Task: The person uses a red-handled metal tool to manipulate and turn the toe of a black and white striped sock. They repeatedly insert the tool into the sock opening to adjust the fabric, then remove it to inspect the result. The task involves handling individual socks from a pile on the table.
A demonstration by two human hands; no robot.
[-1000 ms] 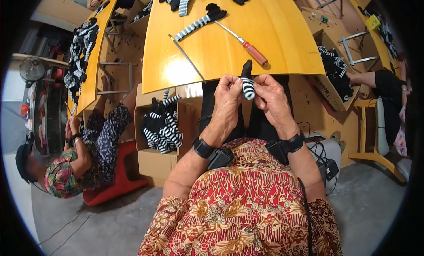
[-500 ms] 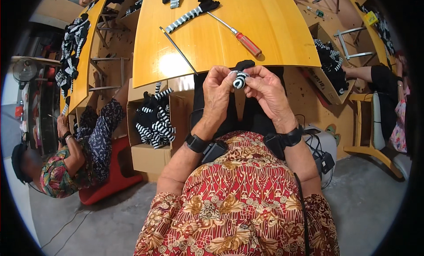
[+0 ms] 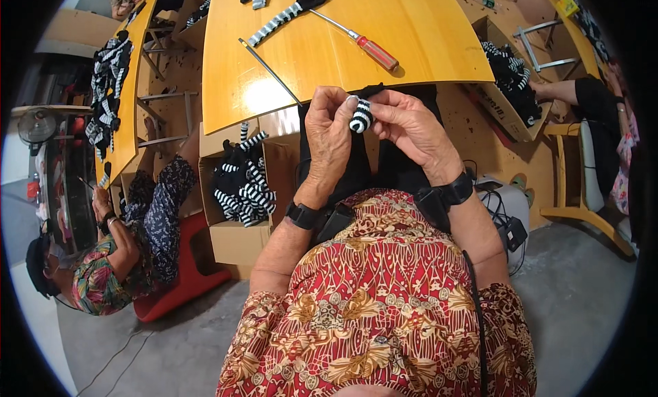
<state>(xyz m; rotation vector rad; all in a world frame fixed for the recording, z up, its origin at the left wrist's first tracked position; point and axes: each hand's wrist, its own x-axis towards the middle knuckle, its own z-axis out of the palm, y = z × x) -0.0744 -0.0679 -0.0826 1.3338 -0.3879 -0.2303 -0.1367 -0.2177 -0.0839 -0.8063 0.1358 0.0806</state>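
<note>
Both hands meet just off the near edge of the yellow table (image 3: pixel 425 33), above my lap. Between them is a small black-and-white striped knit tube (image 3: pixel 360 118), its rounded end facing me and a black part behind it. My left hand (image 3: pixel 329 133) pinches its left side with thumb and fingers. From the right, my right hand (image 3: pixel 411 126) pinches it with thumb and forefinger. On the table lie a screwdriver (image 3: pixel 377 53) with a red handle, a thin dark rod (image 3: pixel 271 70) reaching the near edge, and a grey-and-white striped knit piece (image 3: pixel 279 24) with a black end.
A cardboard box (image 3: pixel 240 245) of striped knit pieces (image 3: pixel 243 191) stands at the left below the table; another box (image 3: pixel 506 120) stands at the right. A co-worker (image 3: pixel 103 273) sits at a table on the left, another at the far right. Cables (image 3: pixel 507 232) hang beside my right arm.
The tube has turned, and more of its stripes show, with the rounded end pointing down toward me. My fingers have shifted on it. The whole view has moved slightly.
</note>
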